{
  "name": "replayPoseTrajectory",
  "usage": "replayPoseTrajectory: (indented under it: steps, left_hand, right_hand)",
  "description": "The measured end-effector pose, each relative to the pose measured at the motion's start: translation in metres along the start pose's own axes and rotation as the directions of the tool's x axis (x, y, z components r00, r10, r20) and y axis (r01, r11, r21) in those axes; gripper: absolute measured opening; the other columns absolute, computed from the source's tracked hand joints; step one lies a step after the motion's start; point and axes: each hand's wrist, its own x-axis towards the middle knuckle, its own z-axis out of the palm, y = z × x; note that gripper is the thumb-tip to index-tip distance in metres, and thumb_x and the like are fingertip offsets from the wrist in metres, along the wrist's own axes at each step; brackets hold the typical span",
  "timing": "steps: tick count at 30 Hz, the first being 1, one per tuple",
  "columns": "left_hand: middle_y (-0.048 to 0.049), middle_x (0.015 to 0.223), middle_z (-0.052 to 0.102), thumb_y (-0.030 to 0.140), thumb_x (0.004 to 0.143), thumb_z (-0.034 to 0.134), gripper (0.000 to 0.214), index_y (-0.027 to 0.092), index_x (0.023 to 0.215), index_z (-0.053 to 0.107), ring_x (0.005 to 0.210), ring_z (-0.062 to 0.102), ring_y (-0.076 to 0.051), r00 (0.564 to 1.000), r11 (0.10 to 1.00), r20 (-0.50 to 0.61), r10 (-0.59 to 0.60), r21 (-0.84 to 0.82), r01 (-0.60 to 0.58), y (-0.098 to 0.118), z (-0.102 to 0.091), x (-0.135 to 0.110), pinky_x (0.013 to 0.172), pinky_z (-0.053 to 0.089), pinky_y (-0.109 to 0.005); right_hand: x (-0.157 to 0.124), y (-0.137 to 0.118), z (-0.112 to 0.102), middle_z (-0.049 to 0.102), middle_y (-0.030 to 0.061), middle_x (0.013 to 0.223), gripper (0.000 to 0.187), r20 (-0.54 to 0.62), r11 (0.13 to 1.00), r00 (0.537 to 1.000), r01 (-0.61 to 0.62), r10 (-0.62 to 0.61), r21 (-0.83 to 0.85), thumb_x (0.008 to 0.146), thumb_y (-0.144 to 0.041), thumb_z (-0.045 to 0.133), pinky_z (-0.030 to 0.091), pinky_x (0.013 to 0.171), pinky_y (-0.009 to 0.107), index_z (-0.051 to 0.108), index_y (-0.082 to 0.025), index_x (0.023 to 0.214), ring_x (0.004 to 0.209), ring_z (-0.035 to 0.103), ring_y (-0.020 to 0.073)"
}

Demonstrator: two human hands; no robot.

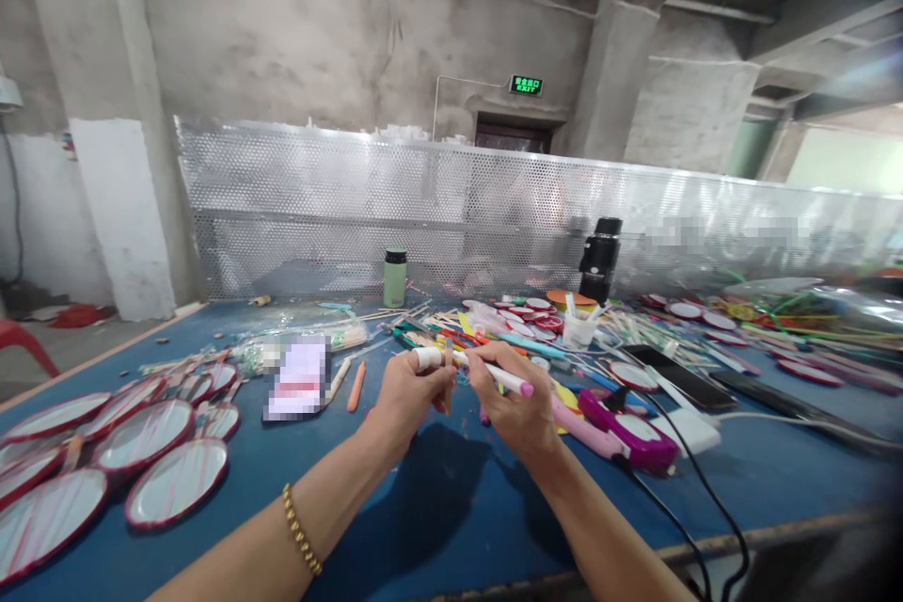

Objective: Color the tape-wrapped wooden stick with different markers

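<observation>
My left hand (407, 388) is closed in a pinch on a small flat wooden stick (448, 357), held upright above the table. A white wrap covers one of its fingertips. My right hand (520, 404) grips a white pen with a pink end (518, 383). The pen's front end points left, close to the stick; whether they touch I cannot tell. Right of my right hand lies a purple and pink corded tool (627, 433). Beyond both hands spreads a pile of sticks, pens and small coloured pieces (494, 329).
Red-rimmed round discs (145, 435) overlap at the left. A phone with a lit screen (300, 378) and an orange stick (357, 386) lie nearby. At the back stand a green bottle (395, 279) and a black flask (599, 261). Right are a dark phone (681, 376) and cables.
</observation>
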Motion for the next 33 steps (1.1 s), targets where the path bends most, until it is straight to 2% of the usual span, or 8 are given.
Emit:
replayPoseTrajectory:
  steps: [6,13,18,30,33]
  left_hand:
    - [0.0028,0.042,0.052,0.031,0.072,0.065,0.025,0.016,0.053,0.057,0.041,0.047,-0.009,1.0,1.0,0.0,-0.002,-0.005,0.002,0.0004,-0.0004,0.0006,0.046,0.039,-0.022]
    - [0.0036,0.043,0.053,0.027,0.072,0.064,0.015,0.016,0.062,0.061,0.042,0.046,-0.009,1.0,1.0,-0.003,-0.008,-0.005,0.008,-0.0005,-0.0008,0.0006,0.047,0.04,-0.022]
    - [0.0029,0.042,0.053,0.029,0.072,0.063,0.021,0.016,0.057,0.058,0.041,0.046,-0.009,1.0,1.0,0.005,-0.006,0.002,0.006,-0.0026,-0.0011,0.0016,0.046,0.04,-0.022]
    - [0.0023,0.042,0.054,0.028,0.068,0.065,0.018,0.016,0.057,0.057,0.04,0.047,-0.009,1.0,1.0,0.005,-0.016,-0.018,0.016,-0.0018,-0.0011,0.0017,0.045,0.04,-0.021]
    - [0.002,0.042,0.055,0.03,0.069,0.065,0.02,0.016,0.057,0.057,0.04,0.047,-0.009,1.0,1.0,-0.002,-0.01,-0.02,0.01,-0.0015,-0.0014,0.0018,0.045,0.04,-0.022]
  right_hand:
    - [0.0002,-0.0004,-0.0004,0.059,-0.0028,0.055,0.016,-0.002,0.999,0.999,0.043,-0.043,-0.029,0.089,-0.024,0.053,0.041,0.043,0.02,0.062,-0.021,0.076,0.046,0.055,0.0097]
    - [0.001,0.0009,-0.0001,0.061,-0.0018,0.058,0.016,-0.03,1.0,0.999,0.027,-0.027,-0.013,0.088,-0.025,0.055,0.041,0.043,0.021,0.06,-0.02,0.074,0.047,0.055,0.0101]
    - [0.0001,0.0024,0.0001,0.059,-0.0024,0.057,0.016,0.017,0.999,0.999,0.033,-0.032,-0.014,0.089,-0.024,0.052,0.04,0.043,0.021,0.061,-0.021,0.076,0.047,0.055,0.0102]
    - [0.0011,-0.0009,-0.0015,0.062,-0.0014,0.061,0.015,-0.018,1.0,1.0,0.007,-0.007,0.02,0.088,-0.024,0.054,0.042,0.046,0.021,0.062,-0.02,0.075,0.049,0.056,0.0098]
    - [0.0004,0.0013,-0.0009,0.062,-0.002,0.062,0.014,-0.009,0.998,0.998,0.059,-0.059,0.032,0.088,-0.022,0.054,0.043,0.05,0.021,0.061,-0.019,0.077,0.05,0.055,0.009]
